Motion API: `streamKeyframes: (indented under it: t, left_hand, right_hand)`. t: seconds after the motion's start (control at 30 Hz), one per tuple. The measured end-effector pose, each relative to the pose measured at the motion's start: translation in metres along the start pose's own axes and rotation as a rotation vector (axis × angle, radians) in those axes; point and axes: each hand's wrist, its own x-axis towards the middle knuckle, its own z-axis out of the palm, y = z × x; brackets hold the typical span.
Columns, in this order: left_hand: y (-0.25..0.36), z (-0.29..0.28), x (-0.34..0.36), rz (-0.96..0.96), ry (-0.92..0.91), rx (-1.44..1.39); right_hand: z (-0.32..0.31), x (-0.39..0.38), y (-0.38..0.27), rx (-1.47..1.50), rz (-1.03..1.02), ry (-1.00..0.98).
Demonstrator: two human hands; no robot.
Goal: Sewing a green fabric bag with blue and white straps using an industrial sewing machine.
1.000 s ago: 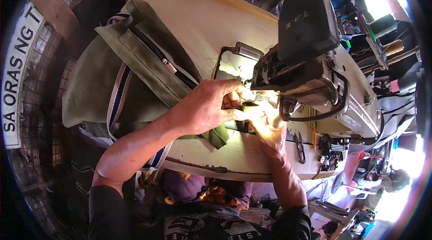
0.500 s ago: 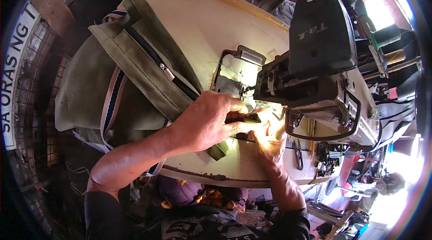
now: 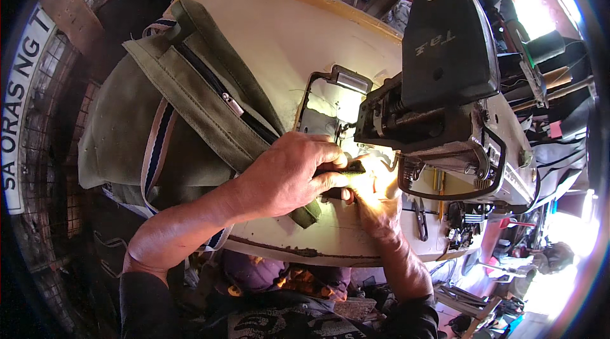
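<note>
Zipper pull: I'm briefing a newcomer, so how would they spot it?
Left of the sewing machine, find the large olive bag. On its dark zipper, the zipper pull is the small tab, its silvery shine unlike the dull cloth beside it.

Between our left hand [image 3: 289, 174] and our right hand [image 3: 379, 202] we pinch a piece of green cloth [image 3: 355, 168], yellowish where the light strikes it beside our right fingers and mostly hidden behind our left ones. Just below our left hand a green cloth end [image 3: 306, 214] pokes out at a slant; whether it is the same piece, we cannot tell. To the left of our left hand lies the olive-green bag [image 3: 124, 139], slumped, its stitched upper panel slanting down toward our knuckles. A dark zip with a silvery pull [image 3: 232, 104] runs toward that hand, and farther left hangs a navy-and-pale striped strap [image 3: 156, 148].
</note>
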Motion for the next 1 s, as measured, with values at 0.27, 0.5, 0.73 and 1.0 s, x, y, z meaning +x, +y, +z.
streamKeyframes:
  t: [0.27,0.5,0.73,1.0]
  left_hand:
    - [0.0,0.004,-0.003,0.081,0.099,0.228]
    - [0.0,0.005,-0.004,0.094,0.108,0.212]
    - [0.002,0.005,-0.003,0.087,0.122,0.222]
    - [0.005,0.001,-0.003,0.034,0.072,0.159]
  right_hand:
    - [0.002,0.001,-0.007,0.055,0.036,0.001]
    - [-0.003,0.003,-0.008,-0.04,-0.029,-0.057]
    - [-0.001,0.005,-0.008,-0.012,-0.016,-0.055]
    - [-0.002,0.007,-0.016,-0.08,0.07,-0.078]
